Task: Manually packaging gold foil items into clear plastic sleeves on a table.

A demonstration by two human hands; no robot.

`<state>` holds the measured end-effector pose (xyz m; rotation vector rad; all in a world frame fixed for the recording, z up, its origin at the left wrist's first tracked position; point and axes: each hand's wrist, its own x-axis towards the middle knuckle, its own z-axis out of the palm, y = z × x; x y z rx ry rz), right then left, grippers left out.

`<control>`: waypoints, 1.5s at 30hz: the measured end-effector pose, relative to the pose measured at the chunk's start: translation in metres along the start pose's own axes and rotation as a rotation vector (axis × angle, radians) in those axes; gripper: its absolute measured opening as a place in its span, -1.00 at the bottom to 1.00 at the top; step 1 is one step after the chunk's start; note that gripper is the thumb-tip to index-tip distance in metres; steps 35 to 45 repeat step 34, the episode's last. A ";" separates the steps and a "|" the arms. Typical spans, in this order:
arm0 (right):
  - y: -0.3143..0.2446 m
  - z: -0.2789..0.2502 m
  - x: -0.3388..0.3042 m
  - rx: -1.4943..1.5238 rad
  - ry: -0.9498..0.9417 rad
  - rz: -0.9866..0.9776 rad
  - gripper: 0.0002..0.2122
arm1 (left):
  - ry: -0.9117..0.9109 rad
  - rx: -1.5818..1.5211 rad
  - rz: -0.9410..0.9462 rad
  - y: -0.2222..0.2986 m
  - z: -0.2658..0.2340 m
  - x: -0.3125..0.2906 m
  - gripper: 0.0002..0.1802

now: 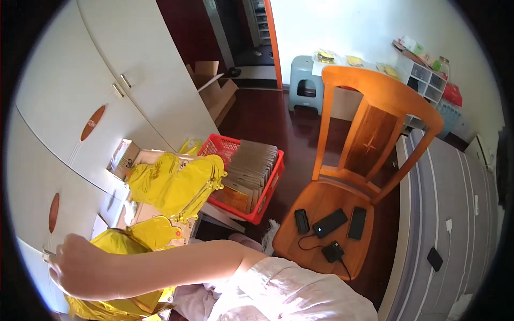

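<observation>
My right arm reaches across to the left. At its end my right hand (77, 270) is closed in a fist with the fingers curled away; what it holds, if anything, is hidden. The hand is beside the white cabinet (37, 187), close to a small metal handle. Below and beside the forearm lies crumpled shiny yellow foil (115, 242), partly covered by the arm. Farther off, a stack of flat yellow foil pieces (176, 182) with small tabs rests on a cardboard surface (143, 213). My left hand is out of view.
A red plastic basket (274, 184) holds several upright brown cardboard pieces (254, 166). On the right stands a wooden chair (334, 200) with a phone (356, 223), a black power bank (330, 222) and cabled devices on its seat. An open cardboard box (217, 93) and a grey-blue stool (306, 85) are farther back.
</observation>
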<state>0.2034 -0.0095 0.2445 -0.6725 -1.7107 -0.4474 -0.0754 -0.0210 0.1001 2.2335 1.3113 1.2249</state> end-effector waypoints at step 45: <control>0.118 0.062 0.046 -0.181 -0.292 -0.428 -0.90 | -0.014 0.946 0.330 -0.146 -0.092 0.245 -0.81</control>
